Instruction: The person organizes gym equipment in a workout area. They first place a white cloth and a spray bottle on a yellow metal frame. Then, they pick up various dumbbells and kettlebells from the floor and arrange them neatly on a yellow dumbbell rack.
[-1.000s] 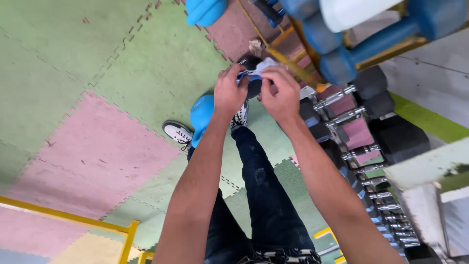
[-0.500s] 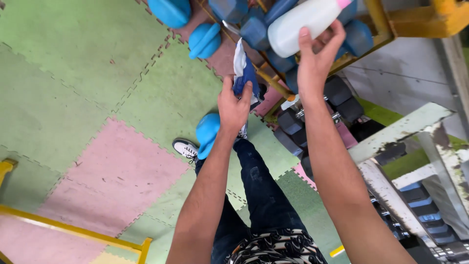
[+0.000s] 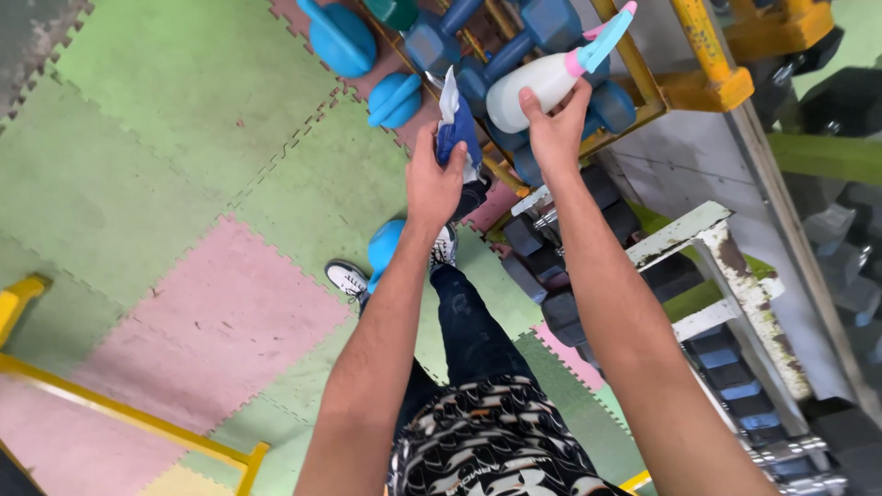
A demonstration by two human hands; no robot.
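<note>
My right hand (image 3: 554, 129) grips a white spray bottle (image 3: 531, 90) with a pink collar and a light blue trigger, held up in front of a yellow rack (image 3: 691, 55). A blue and white cloth (image 3: 456, 127) is bunched in my left hand (image 3: 434, 180), close beside the bottle. Blue dumbbells (image 3: 514, 41) rest on the rack just behind both hands. Both arms reach forward over my dark trousers and white shoes.
Blue kettlebells (image 3: 338, 39) stand on green and pink foam floor tiles (image 3: 184, 165), one more (image 3: 384, 250) by my shoe. Black dumbbells (image 3: 588, 276) sit on a white rack (image 3: 726, 276) at the right. A yellow frame (image 3: 110, 409) crosses the lower left.
My right hand has lifted the spray bottle up and away from the left hand. The left hand with the cloth rose too, and the view tilted toward the rack.
</note>
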